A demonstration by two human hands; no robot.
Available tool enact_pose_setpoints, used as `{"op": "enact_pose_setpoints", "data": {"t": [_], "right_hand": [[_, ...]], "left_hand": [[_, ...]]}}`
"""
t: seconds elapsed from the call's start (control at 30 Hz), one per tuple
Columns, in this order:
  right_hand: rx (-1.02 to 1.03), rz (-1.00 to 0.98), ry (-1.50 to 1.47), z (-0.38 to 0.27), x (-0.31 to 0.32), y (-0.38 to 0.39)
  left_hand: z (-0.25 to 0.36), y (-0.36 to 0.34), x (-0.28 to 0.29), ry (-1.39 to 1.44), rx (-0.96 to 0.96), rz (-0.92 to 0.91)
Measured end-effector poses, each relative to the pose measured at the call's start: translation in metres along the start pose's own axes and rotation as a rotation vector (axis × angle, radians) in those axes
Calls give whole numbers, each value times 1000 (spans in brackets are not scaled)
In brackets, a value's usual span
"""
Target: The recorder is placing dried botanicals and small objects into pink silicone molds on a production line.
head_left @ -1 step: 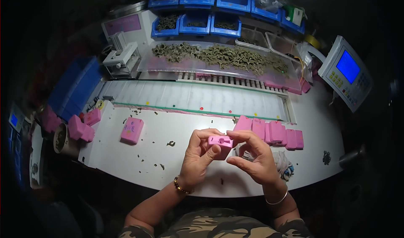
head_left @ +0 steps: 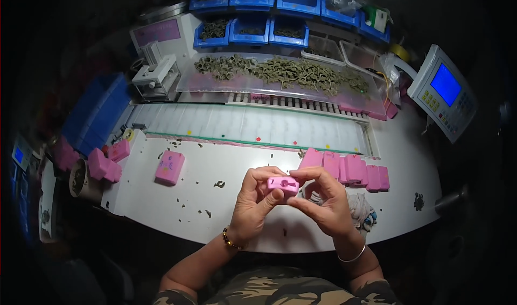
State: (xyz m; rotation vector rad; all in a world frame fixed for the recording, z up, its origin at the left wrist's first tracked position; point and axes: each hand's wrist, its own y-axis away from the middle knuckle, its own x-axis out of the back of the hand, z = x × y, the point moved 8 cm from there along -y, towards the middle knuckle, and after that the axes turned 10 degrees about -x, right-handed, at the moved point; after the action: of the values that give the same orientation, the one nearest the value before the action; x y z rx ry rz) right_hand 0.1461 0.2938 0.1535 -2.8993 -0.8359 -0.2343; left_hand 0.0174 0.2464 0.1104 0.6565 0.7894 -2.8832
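Observation:
A small pink rubber mould block (head_left: 283,186) is held up over the front of the white table, its end with a round hole and slots facing up. My left hand (head_left: 251,207) grips it from the left, thumb on the near face and fingers behind. On the other side, my right hand (head_left: 332,210) curls round with thumb and fingertips at the block's right edge. Behind my right hand stands a row of similar pink blocks (head_left: 354,169). Beside that wrist lies a crumpled cloth (head_left: 361,210). Another pink block with pen marks (head_left: 170,168) lies to the left.
Farther back are a white panel strip (head_left: 237,124) and a clear tray (head_left: 210,84) heaped with greenish pieces. Blue bins (head_left: 250,40) rise behind. A control panel with a blue screen (head_left: 444,92) stands right; a white clamp device (head_left: 156,78) stands left. Small scraps dot the table.
My right thumb has moved left against the pink mould block, closing the gap there. The block has tilted slightly and shifted a little to the right.

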Motion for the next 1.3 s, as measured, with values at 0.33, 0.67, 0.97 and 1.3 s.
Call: {"op": "enact_pose_setpoints", "data": {"t": [0.33, 0.67, 0.97, 1.3], "right_hand": [[153, -343, -337, 1, 0, 8], [-199, -397, 56, 48, -11, 32], [-175, -555, 348, 78, -35, 49], [122, -118, 443, 39, -30, 16]], "left_hand": [[2, 12, -10, 387, 439, -419], [-9, -103, 154, -1257, 22, 146], [-32, -140, 174, -1521, 41, 112], [75, -18, 184, -1982, 210, 164]]}}
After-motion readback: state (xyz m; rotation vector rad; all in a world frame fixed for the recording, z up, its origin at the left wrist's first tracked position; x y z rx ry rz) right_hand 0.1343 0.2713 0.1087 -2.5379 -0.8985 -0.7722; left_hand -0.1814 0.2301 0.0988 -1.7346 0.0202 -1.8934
